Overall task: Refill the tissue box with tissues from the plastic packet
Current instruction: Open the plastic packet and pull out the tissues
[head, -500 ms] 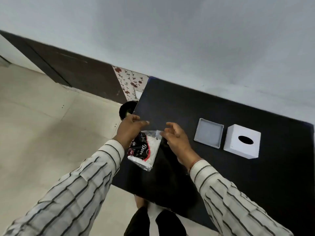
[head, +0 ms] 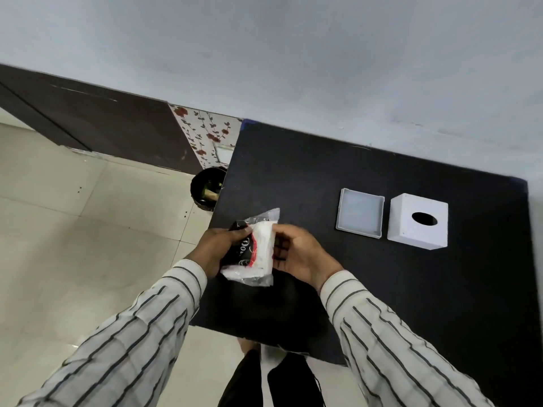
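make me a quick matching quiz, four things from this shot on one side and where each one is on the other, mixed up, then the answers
Things:
1. packet
2. tray
3. tissue box
4. bin

Places:
A. on the floor, past the table's left edge
B. on the table, farthest right
C. held in both hands, over the table's left edge
D. on the table, just left of the tissue box

Pairs: 1-C, 2-D, 3-B, 4-A

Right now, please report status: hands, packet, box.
Left hand and right hand both grip tissue packet above table. Tissue box apart from its base tray. Nothing between.
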